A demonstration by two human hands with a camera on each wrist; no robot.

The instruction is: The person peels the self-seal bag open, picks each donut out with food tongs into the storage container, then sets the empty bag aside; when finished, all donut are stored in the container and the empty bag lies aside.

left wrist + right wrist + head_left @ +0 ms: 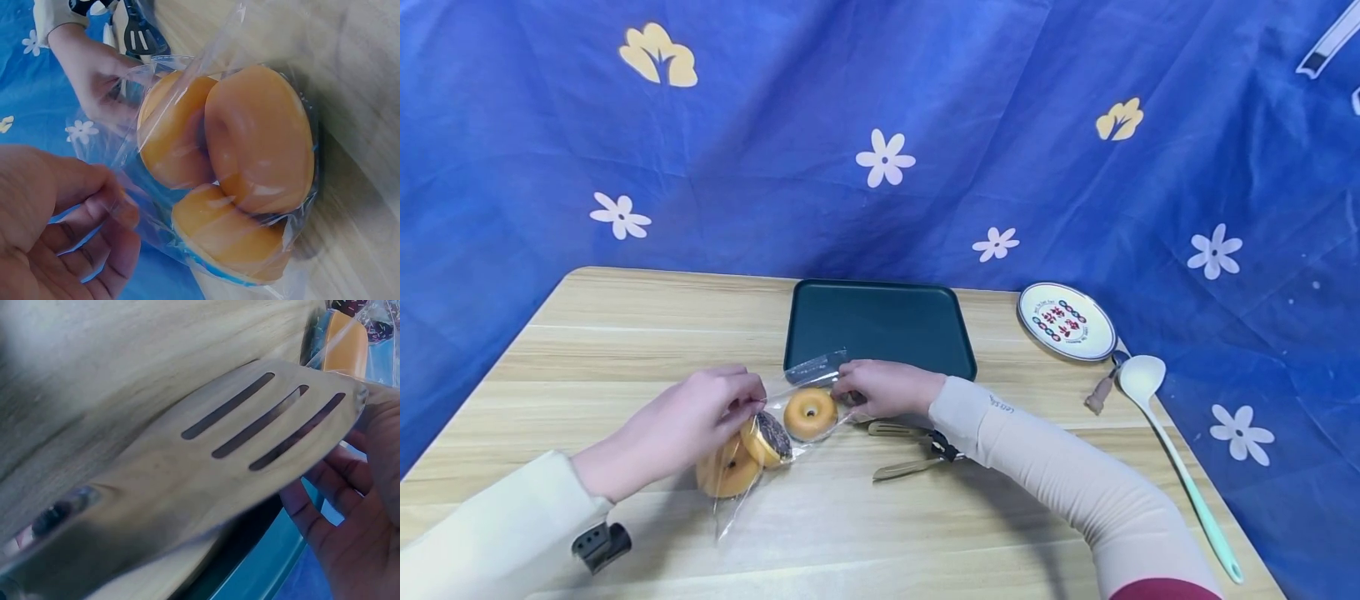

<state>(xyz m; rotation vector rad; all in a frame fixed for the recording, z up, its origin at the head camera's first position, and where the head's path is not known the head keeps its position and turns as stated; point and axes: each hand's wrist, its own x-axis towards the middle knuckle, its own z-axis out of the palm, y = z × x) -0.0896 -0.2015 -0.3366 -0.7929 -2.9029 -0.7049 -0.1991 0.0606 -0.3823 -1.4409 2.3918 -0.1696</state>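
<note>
A clear plastic bag [730,508] with donuts in it spans the space between my hands over the table. My left hand [711,417] pinches its film between thumb and fingers. At the bag's other end, my right hand [887,387] grips the film with curled fingers. One plain golden donut [810,400] lies near the right fingers. Closer to the left hand are a donut with dark icing [775,435] and another golden donut [733,477]. The left wrist view shows three donuts [265,137] bunched inside the film.
A slotted turner [187,481] lies beneath my right wrist, with a second utensil [902,471] beside it. Behind the hands is a dark green tray [880,325]. To the right are a patterned plate [1067,321], a small spoon [1101,392] and a white ladle [1142,379] with a mint handle.
</note>
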